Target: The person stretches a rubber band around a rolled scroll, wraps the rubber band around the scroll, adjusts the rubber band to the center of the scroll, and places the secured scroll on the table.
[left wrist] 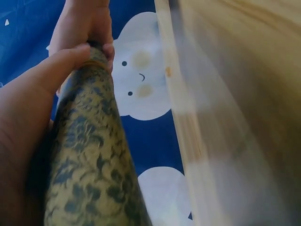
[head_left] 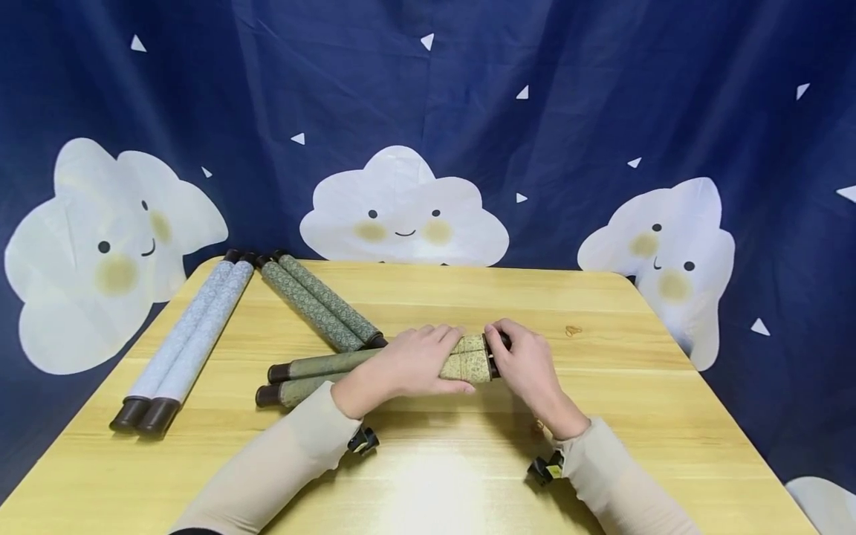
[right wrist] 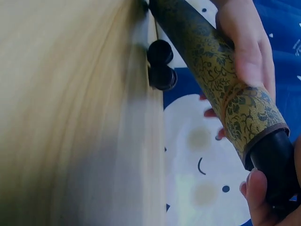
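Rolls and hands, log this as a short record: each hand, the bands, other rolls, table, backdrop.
Left hand: grips the yellow-green rolls from above
Right hand: holds a dark end of those rolls
Thin band: on the yellow-green rolls near that end
Loose band: on the table, right of the right hand
Other rolls: grey-blue pair at the left, dark green pair beyond the yellow-green rolls
Table: light wood
Backdrop: dark blue cloth with smiling clouds

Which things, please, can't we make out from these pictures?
Head view: the middle of the patterned rolls, hidden under the left hand.
Left wrist view: near end of one roll, cut off by the bottom edge.
Right wrist view: most of the right hand, cut off by the frame edges.
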### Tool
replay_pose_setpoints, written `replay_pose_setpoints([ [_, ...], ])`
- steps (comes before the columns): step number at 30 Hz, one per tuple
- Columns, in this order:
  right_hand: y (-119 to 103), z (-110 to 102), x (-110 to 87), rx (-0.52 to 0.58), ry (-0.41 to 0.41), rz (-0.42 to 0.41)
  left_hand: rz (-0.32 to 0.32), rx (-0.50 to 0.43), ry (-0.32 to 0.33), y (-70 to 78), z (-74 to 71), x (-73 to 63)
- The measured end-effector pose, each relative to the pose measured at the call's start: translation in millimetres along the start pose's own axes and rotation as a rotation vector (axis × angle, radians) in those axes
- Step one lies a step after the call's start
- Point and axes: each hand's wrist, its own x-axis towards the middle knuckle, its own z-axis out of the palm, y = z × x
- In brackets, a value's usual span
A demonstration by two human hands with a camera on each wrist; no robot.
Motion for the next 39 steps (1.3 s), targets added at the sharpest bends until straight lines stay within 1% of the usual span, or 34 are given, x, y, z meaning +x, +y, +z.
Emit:
replay_pose_setpoints([
  [4,-5,3,-3.2,-0.008,0.023,-0.066,0.038,-0.017,0.045,3.1,0.5,-0.2],
  [6,-7,3,-4.5,-0.007,0.018,-0.061,0.049,0.002,0.047,3.8,0.8,-0.1],
  [8,-8,3,-5.0,-0.007,0.003,-0.041,0.054,0.023,0.036,4.1,0.7,0.1],
  [12,-5,1,-3.9,-0.011,-0.019,-0.014,0.042,0.031,0.008,3.2,-1.2,0.6],
  [15,-2,-1,-2.4,-0.025,-0.011,-0.008,0.031,0.022,-0.002,2.0,-3.4,0.8],
  [20,1,-1,-0.9,-0.065,0.034,-0.054,0.021,0.024,-0.004,0.2,-5.7,0.3],
  [27,5,1,-0.2,-0.118,0.077,-0.112,-0.012,0.024,-0.012,-1.9,-5.3,-0.1],
  [36,7,2,1.2,-0.151,0.131,-0.175,-0.024,0.091,-0.003,-3.9,-5.4,-0.2],
  [39,7,2,1.2,-0.156,0.141,-0.188,-0.015,0.099,0.004,-4.5,-5.6,-0.1],
])
